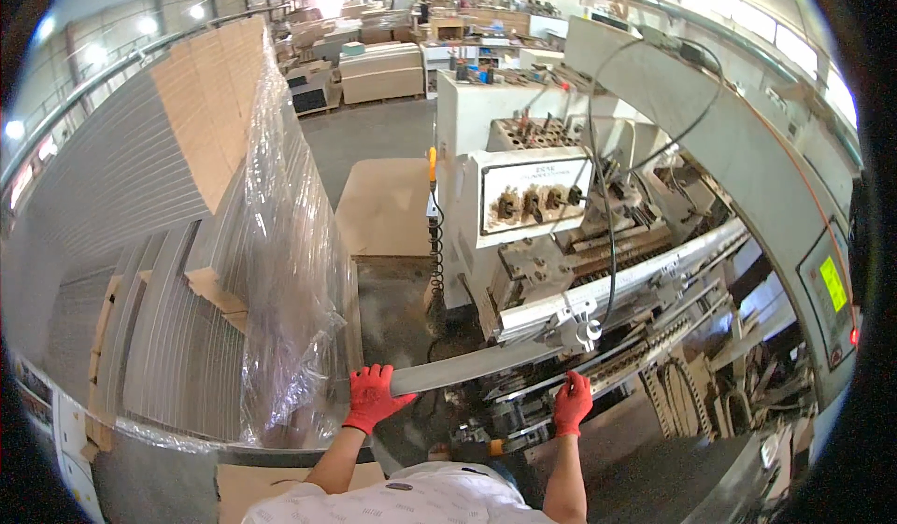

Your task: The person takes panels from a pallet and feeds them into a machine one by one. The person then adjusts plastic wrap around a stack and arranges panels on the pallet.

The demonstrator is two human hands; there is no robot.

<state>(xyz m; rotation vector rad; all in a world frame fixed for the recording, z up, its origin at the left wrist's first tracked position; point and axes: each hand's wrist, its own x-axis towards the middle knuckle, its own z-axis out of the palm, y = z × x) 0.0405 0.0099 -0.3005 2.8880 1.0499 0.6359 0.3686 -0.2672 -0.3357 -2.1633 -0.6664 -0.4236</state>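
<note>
My left hand [376,399], in a red glove, grips the near-left end of a long, narrow grey panel [467,369]. From there the panel runs rightward to the machine's front rail and the round metal fitting [587,332] on it. My right hand [572,403], also gloved in red, is raised just in front of the machine's lower rails, apart from the panel. Its fingers are curled closed; whatever may be inside them is hidden. The machine [458,197] has a white body and a front plate with several dark knobs [533,205].
Grey panels [177,337] stand stacked on the left, partly wrapped in clear plastic film [290,272]. A yellow-topped controller [433,164] hangs on a coiled cable. At right is a control box with a lit green screen [832,281]. A brown board [383,206] lies beyond the panel.
</note>
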